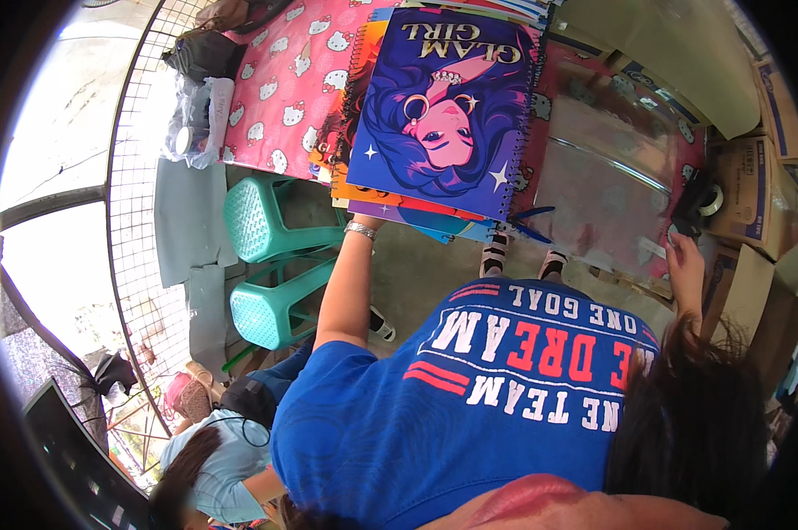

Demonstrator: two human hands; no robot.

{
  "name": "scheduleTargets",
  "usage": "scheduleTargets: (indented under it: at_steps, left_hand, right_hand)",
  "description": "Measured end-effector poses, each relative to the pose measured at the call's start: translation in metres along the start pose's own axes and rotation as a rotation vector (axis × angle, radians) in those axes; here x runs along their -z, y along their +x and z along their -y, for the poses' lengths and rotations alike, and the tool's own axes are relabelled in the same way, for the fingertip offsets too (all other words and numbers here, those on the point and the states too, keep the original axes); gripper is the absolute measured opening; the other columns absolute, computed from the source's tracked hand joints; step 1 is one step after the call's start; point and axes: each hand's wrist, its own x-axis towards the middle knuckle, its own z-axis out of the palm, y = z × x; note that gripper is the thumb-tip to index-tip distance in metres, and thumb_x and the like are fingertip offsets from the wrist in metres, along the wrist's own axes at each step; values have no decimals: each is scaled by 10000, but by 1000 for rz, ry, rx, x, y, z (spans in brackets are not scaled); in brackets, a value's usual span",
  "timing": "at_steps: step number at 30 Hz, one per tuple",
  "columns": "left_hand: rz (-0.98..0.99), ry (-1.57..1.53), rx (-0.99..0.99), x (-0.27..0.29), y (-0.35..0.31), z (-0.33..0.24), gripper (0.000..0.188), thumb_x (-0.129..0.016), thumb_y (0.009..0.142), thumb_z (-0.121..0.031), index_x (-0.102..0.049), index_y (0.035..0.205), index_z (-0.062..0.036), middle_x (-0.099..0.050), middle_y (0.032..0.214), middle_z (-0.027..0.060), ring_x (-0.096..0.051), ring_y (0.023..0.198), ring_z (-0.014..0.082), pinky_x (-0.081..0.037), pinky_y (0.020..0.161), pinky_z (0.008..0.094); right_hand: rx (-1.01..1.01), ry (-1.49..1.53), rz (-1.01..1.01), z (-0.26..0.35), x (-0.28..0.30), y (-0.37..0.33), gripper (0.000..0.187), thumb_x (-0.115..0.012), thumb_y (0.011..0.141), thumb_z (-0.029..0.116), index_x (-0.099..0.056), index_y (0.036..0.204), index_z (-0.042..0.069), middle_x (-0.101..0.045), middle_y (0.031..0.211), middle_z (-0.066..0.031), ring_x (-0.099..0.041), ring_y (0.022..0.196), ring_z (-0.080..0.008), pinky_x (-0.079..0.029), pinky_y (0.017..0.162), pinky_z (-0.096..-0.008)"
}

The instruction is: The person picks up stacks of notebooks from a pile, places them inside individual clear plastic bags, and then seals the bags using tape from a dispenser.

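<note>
A stack of spiral notebooks [456,181] lies near the table's front edge, its top cover purple-blue with a drawn long-haired figure. Orange and blue covers jut out beneath. My left hand [363,220] reaches under the near side of the stack and holds it; the fingers are hidden, and a metal watch [360,230] circles the wrist. To the right, a clear plastic sheet [598,199] is spread over the tabletop. My right hand [684,269] is at its right edge, fingers curled together on the plastic. Close beyond those fingers sits a black tape dispenser [701,201] with a roll of tape.
A pink patterned cloth [280,84] covers the table. Green plastic stools [266,221] stand at the left. Cardboard boxes [742,190] are stacked on the right. A black bag [203,55] rests at the far left. Another person [227,464] is at lower left.
</note>
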Motion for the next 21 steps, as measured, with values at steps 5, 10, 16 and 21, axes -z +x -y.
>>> scheduleTargets:
  at_steps: [5,10,16,21]
  left_hand:
    - [-163,58,-167,11,4,-15,877,-688,772,-513,-261,1404,-80,-347,1405,173,-380,1266,365,-354,1032,540]
    - [-610,360,-557,47,13,-56,857,-689,773,-507,-284,1394,-79,-368,1394,169,-398,1254,362,-363,1027,539]
    - [-545,559,-351,55,73,-157,833,-690,775,-501,-311,1383,-77,-393,1380,165,-418,1239,358,-372,1020,539]
    - [-361,513,-161,52,88,-167,814,-690,776,-496,-333,1374,-76,-414,1368,161,-436,1226,355,-380,1015,538]
  right_hand:
    - [-47,41,11,5,-2,9,237,-605,859,113,-618,1074,12,-633,992,-155,-620,885,-307,-481,796,-344]
    - [-13,-2,-16,1,1,-4,239,-601,857,102,-614,1077,10,-632,998,-156,-623,877,-295,-482,790,-341]
    - [-54,-30,28,-16,5,-8,251,-602,848,96,-613,1083,7,-631,987,-159,-627,847,-273,-484,771,-343]
    - [-142,78,35,-27,-10,-17,257,-614,832,99,-615,1068,-3,-627,971,-161,-628,827,-276,-484,754,-349]
